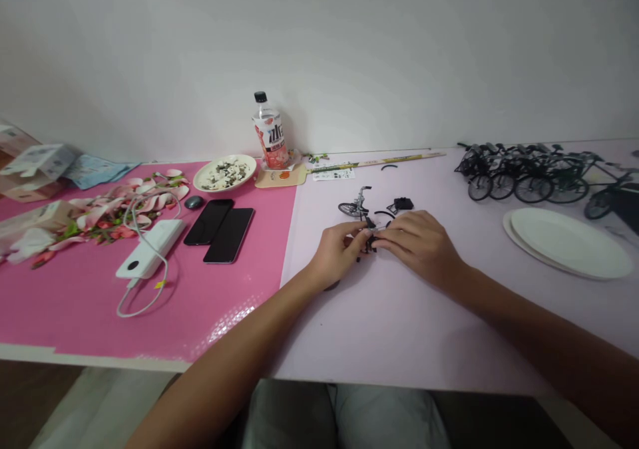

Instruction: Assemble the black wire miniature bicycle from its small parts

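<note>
My left hand [339, 249] is closed around a small dark piece of a model bicycle, thumb pressed on it. My right hand [417, 246] pinches the same dark piece [369, 239] from the right, its fingertips meeting my left thumb. Fingers cover most of the piece. Just behind the hands is a front section with a wheel, silver fork and handlebar [358, 203]. A black part [403, 203] and a thin curved black strip lie behind my right hand. Another curved strip [389, 167] rests farther back.
Several assembled model bicycles [529, 173] stand at the back right, behind white oval plates [572, 243]. Left are two phones [228, 236], a white power bank with cable [150, 248], pink flowers [114, 213] and a bowl [224, 173]. A bottle [271, 136] stands by the wall.
</note>
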Motion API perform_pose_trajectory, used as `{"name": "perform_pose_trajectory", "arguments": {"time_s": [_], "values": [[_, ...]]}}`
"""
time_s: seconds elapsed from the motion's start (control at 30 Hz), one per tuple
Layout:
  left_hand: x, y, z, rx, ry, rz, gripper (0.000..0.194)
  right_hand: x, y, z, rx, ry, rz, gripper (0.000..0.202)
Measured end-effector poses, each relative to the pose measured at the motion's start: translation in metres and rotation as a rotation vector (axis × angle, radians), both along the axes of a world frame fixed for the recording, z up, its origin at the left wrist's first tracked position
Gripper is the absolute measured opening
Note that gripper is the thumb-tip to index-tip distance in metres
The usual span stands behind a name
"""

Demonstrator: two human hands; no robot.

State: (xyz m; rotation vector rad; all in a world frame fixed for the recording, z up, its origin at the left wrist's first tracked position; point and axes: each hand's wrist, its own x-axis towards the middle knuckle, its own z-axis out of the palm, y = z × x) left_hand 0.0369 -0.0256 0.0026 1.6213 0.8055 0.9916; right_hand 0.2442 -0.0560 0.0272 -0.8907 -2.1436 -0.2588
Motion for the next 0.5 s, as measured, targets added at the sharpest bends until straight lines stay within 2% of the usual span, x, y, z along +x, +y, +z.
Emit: {"name": "perform_pose_trajectory", "arguments": {"time_s": [0.1,0.27,0.5], "values": [[-0.0002,0.0002,0.0015,0.003,-0.004,0.000,0.039,0.0007,-0.0009,0.0004,0.035,0.024,-0.014,0.003],[-0.0005,-0.0007,0.0059,-0.071,-0.049,0.027,0.045,0.0000,-0.0014,0.0006,0.099,-0.012,-0.050,0.010],[0.0006,-0.0008,0.0093,-0.191,-0.145,0.002,0.050,-0.0057,-0.0045,-0.0005,0.067,0.030,-0.089,0.013]]}}
